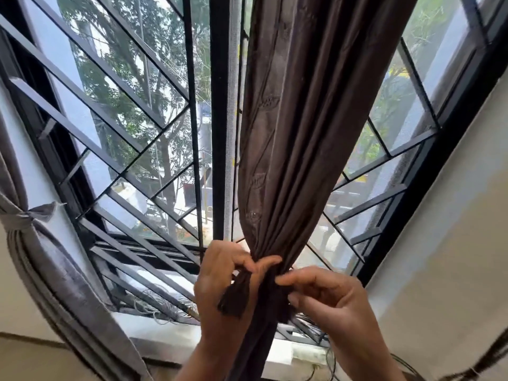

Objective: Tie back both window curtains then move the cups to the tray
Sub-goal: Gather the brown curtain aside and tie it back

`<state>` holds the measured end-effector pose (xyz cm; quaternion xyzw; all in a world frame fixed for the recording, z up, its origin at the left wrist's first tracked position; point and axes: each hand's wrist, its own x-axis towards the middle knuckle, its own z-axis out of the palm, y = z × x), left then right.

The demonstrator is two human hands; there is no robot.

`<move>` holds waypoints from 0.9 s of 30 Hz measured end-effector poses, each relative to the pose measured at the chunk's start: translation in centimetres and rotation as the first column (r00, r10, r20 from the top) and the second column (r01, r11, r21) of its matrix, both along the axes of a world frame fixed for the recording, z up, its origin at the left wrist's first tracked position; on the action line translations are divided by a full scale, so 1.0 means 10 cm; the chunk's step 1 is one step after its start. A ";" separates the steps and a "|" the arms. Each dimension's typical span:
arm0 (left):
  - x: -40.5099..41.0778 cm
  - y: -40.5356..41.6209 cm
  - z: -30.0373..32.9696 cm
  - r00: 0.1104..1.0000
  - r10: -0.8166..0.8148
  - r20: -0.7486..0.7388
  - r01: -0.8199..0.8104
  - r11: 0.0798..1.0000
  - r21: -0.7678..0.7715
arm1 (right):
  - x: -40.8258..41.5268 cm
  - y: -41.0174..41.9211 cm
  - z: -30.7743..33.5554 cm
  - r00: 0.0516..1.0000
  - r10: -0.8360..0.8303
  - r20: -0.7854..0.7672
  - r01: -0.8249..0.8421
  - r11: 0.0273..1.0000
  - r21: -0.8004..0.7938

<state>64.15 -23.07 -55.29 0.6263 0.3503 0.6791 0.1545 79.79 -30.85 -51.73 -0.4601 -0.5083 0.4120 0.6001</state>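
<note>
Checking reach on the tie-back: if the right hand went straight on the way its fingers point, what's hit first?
The right hand points left toward the gathered brown curtain. Its fingers already look in contact with the bunch, so it meets the curtain first; depth is unclear.

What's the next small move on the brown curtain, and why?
Probably pull the tie-back ends apart to cinch the knot. The left hand and right hand each pinch the tie where the brown curtain is gathered, and one end hangs loose.
</note>
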 end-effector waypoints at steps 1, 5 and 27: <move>-0.02 -0.02 -0.04 0.996 -0.019 -0.084 0.026 0.997 0.079 | -0.01 -0.02 -0.01 0.996 -0.036 0.079 0.032 0.998 0.047; -0.11 -0.04 -0.16 0.901 0.029 -0.432 0.089 0.964 0.250 | 0.04 -0.03 0.02 0.816 -0.286 0.502 0.125 0.936 0.330; 0.09 -0.36 0.46 0.675 -0.328 -0.661 0.468 0.883 0.039 | -0.17 -0.84 0.72 0.163 -0.591 0.790 0.535 0.726 0.432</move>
